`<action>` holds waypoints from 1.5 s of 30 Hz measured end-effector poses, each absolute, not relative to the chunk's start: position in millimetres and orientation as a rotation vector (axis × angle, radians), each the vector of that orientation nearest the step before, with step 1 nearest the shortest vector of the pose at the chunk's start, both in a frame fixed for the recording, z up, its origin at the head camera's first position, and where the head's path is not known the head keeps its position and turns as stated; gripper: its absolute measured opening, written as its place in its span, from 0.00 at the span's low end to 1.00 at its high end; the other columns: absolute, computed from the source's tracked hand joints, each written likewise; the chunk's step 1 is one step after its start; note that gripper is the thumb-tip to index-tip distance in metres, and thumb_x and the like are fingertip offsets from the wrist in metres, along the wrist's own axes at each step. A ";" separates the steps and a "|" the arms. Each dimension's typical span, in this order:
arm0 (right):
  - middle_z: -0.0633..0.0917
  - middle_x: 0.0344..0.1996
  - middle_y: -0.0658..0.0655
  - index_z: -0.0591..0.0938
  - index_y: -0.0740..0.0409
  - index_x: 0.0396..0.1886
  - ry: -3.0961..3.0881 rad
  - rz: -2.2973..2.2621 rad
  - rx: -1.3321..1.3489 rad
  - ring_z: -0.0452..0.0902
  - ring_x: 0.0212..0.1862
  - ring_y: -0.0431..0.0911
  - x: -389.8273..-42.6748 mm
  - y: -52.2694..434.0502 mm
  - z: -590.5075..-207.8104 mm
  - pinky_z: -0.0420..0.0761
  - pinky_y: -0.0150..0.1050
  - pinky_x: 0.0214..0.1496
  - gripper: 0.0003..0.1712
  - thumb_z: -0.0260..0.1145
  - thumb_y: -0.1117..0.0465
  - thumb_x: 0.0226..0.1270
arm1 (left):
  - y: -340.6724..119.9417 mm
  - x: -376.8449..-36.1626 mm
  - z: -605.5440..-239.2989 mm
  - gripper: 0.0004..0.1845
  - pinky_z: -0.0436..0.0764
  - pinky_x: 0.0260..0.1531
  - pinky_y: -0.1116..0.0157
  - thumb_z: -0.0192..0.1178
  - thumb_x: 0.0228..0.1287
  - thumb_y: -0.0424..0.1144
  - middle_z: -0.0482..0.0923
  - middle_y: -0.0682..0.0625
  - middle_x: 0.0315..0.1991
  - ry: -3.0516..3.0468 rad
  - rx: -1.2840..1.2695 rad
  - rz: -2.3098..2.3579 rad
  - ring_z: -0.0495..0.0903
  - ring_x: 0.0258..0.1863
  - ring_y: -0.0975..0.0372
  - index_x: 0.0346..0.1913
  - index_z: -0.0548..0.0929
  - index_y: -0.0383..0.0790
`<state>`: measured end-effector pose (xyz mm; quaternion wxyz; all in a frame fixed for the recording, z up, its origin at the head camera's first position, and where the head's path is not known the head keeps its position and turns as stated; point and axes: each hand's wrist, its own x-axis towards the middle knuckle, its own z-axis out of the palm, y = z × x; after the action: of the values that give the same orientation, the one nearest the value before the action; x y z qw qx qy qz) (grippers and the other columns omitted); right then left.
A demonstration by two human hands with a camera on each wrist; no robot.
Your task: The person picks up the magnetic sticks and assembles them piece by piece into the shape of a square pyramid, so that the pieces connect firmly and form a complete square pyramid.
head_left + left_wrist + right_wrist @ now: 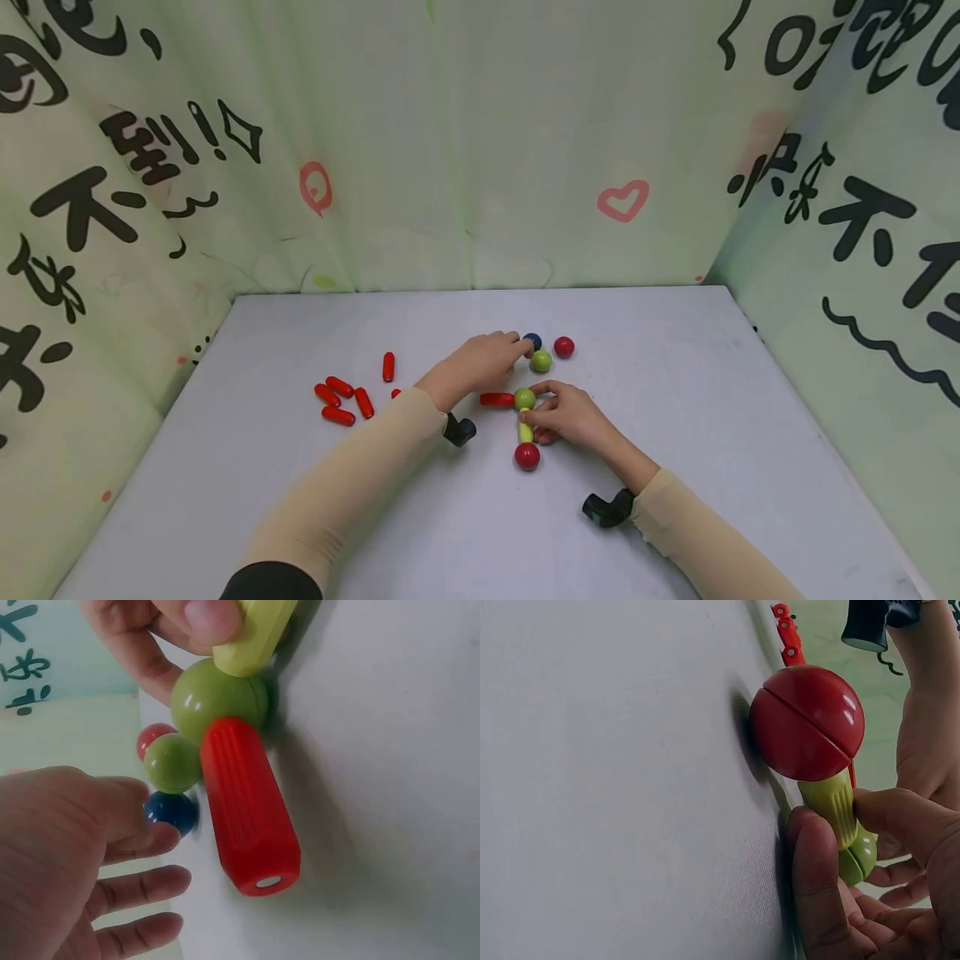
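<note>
My right hand (573,414) pinches a short yellow rod (832,808) between thumb and finger. A red ball (808,723) is joined to the near end of that rod, and a green ball (217,699) to its far end. From the green ball a red rod (249,806) sticks out to the left. My left hand (486,360) reaches beyond this assembly, its fingertips at a blue ball (171,812); its fingers look loosely extended, and firm contact is not plain. Close to the blue ball lie a loose green ball (541,361) and another red ball (564,347).
Several loose red rods (339,415) lie on the left of the white table (660,350), one red rod (388,367) standing apart from them. Another is partly hidden behind the left forearm. Printed curtains (525,167) hang behind the table and along its sides.
</note>
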<state>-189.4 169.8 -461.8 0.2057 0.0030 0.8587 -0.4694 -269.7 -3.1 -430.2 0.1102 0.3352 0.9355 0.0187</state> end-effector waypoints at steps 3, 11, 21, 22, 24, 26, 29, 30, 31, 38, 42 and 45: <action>0.88 0.30 0.55 0.74 0.66 0.65 2.385 -1.311 0.007 0.83 0.25 0.42 -188.9 168.7 -462.3 0.86 0.35 0.34 0.32 0.74 0.58 0.68 | -2.0 -268.3 -432.3 0.28 0.84 0.53 0.64 0.58 0.77 0.38 0.77 0.48 0.62 2.762 1.008 0.018 0.79 0.53 0.58 0.75 0.68 0.56; 0.87 0.30 0.55 0.72 0.61 0.70 2.387 -1.305 -0.023 0.83 0.25 0.43 -190.1 169.2 -461.8 0.86 0.36 0.36 0.35 0.74 0.57 0.68 | -8.2 -266.4 -436.7 0.28 0.83 0.56 0.63 0.57 0.76 0.36 0.73 0.46 0.66 2.815 1.026 -0.028 0.76 0.56 0.56 0.75 0.70 0.55; 0.87 0.30 0.55 0.74 0.60 0.68 2.367 -1.309 -0.034 0.84 0.25 0.42 -191.9 169.6 -461.9 0.86 0.35 0.35 0.32 0.74 0.58 0.67 | -30.5 -263.9 -439.9 0.27 0.76 0.67 0.57 0.63 0.73 0.36 0.71 0.48 0.72 2.757 1.032 0.009 0.72 0.67 0.53 0.72 0.76 0.59; 0.87 0.30 0.55 0.74 0.60 0.68 2.363 -1.311 -0.034 0.84 0.25 0.42 -192.2 169.7 -462.1 0.86 0.35 0.35 0.32 0.74 0.58 0.67 | -33.8 -263.5 -441.7 0.25 0.76 0.66 0.57 0.63 0.73 0.37 0.72 0.48 0.70 2.747 1.018 0.022 0.73 0.66 0.54 0.70 0.78 0.58; 0.87 0.30 0.55 0.74 0.60 0.67 2.361 -1.313 -0.037 0.83 0.25 0.42 -193.0 169.8 -462.7 0.86 0.35 0.35 0.32 0.74 0.58 0.67 | -40.8 -263.1 -445.6 0.23 0.77 0.65 0.59 0.63 0.74 0.38 0.74 0.48 0.67 2.733 0.970 0.075 0.74 0.63 0.55 0.68 0.80 0.55; 0.86 0.30 0.56 0.74 0.60 0.67 2.359 -1.312 -0.039 0.83 0.25 0.42 -193.8 170.4 -463.4 0.86 0.35 0.35 0.32 0.74 0.58 0.67 | -48.4 -262.9 -448.5 0.23 0.78 0.64 0.60 0.63 0.73 0.37 0.75 0.48 0.64 2.724 0.914 0.142 0.75 0.61 0.56 0.69 0.79 0.52; 0.86 0.30 0.56 0.73 0.61 0.66 2.360 -1.309 -0.038 0.83 0.25 0.42 -194.9 170.9 -464.3 0.86 0.35 0.35 0.32 0.74 0.58 0.67 | -60.1 -263.1 -449.4 0.25 0.80 0.60 0.61 0.63 0.71 0.35 0.75 0.48 0.61 2.712 0.838 0.218 0.76 0.56 0.57 0.69 0.79 0.49; 0.86 0.31 0.56 0.73 0.61 0.66 2.359 -1.308 -0.037 0.83 0.25 0.42 -195.2 171.1 -464.4 0.86 0.35 0.35 0.32 0.74 0.58 0.67 | -63.9 -262.7 -448.5 0.25 0.81 0.59 0.61 0.64 0.70 0.35 0.75 0.48 0.60 2.708 0.813 0.241 0.76 0.55 0.58 0.69 0.79 0.49; 0.86 0.31 0.56 0.73 0.61 0.66 2.359 -1.307 -0.035 0.83 0.25 0.42 -195.4 171.2 -464.5 0.86 0.35 0.35 0.32 0.74 0.58 0.67 | -67.5 -262.4 -447.5 0.25 0.82 0.57 0.61 0.65 0.69 0.35 0.75 0.48 0.59 2.703 0.794 0.257 0.77 0.53 0.58 0.68 0.79 0.49; 0.86 0.31 0.56 0.71 0.61 0.65 2.367 -1.296 -0.030 0.84 0.25 0.42 -195.9 170.7 -464.7 0.86 0.34 0.35 0.31 0.73 0.58 0.68 | -83.4 -256.4 -442.7 0.19 0.82 0.50 0.61 0.70 0.65 0.40 0.77 0.52 0.51 2.638 0.739 0.325 0.76 0.48 0.60 0.58 0.81 0.48; 0.86 0.31 0.56 0.71 0.61 0.65 2.372 -1.294 -0.032 0.83 0.25 0.42 -195.9 170.2 -464.6 0.86 0.34 0.35 0.30 0.73 0.58 0.68 | -84.4 -251.4 -444.1 0.18 0.81 0.47 0.63 0.72 0.63 0.43 0.77 0.55 0.46 2.614 0.733 0.367 0.76 0.46 0.61 0.54 0.80 0.49; 0.86 0.31 0.56 0.71 0.61 0.65 2.373 -1.297 -0.035 0.83 0.25 0.42 -195.5 170.3 -464.9 0.86 0.34 0.35 0.30 0.72 0.59 0.68 | -82.7 -248.3 -447.2 0.18 0.81 0.46 0.64 0.73 0.62 0.44 0.77 0.56 0.44 2.611 0.736 0.416 0.76 0.45 0.61 0.53 0.80 0.50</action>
<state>-195.5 170.3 -464.9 0.2167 -0.0125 0.8566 -0.4681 -248.3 -82.7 -447.2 0.1972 0.2628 0.9327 0.1485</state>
